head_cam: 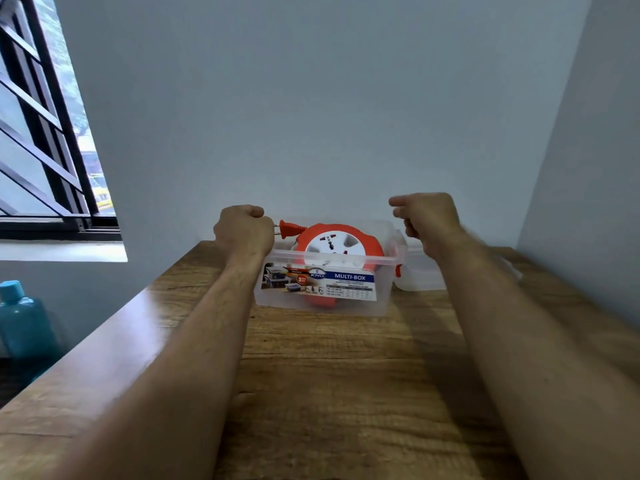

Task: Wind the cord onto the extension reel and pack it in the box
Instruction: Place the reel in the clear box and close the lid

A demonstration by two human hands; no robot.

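Work surface: a wooden table point(329, 375) with a brown grain finish, set into the corner formed by two plain pale walls point(311, 98). To the left, a window point(45, 133) with a dark frame and dark bars across the glass — foliage and something yellow show blurred beyond it. A white sill point(62, 251) runs beneath the window. Below the table's left edge stands a teal bottle point(24, 323) with a lighter blue cap — only partly in frame, lower portion in shadow.
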